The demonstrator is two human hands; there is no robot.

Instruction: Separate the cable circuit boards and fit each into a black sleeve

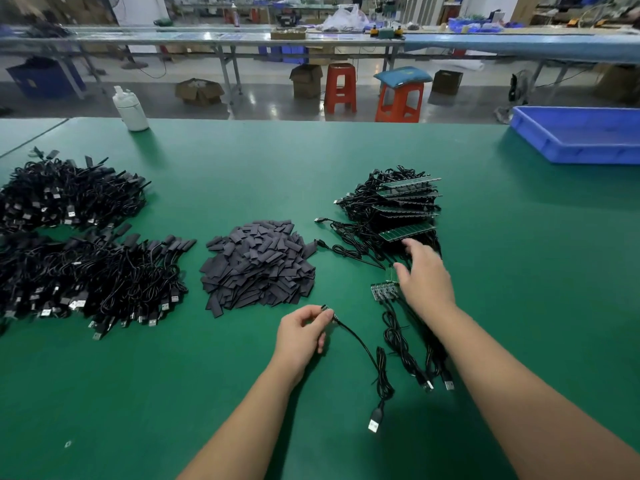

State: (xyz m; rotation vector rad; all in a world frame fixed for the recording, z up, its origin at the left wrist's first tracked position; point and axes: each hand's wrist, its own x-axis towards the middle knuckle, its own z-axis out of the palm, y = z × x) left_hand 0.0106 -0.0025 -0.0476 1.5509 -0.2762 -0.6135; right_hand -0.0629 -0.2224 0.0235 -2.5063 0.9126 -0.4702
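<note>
Judging by the sleeved cables point(86, 271) heaped left, much is done; one board point(325, 309) is pinched by the left hand point(301, 332), unsleeved; the right hand point(427, 278), fingers apparently loose, reaches the joined boards point(382, 291); stacked panels point(408, 209) remain.

white bottle point(131, 109) far left | blue tray point(578, 135) far right | green table point(519, 271)

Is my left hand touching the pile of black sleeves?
Apart. The head view shows bare green table between the left hand, which pinches a small cable circuit board, and the pile of black sleeves.

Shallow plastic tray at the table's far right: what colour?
Blue, the shallow plastic tray; seen in the head view.
</note>
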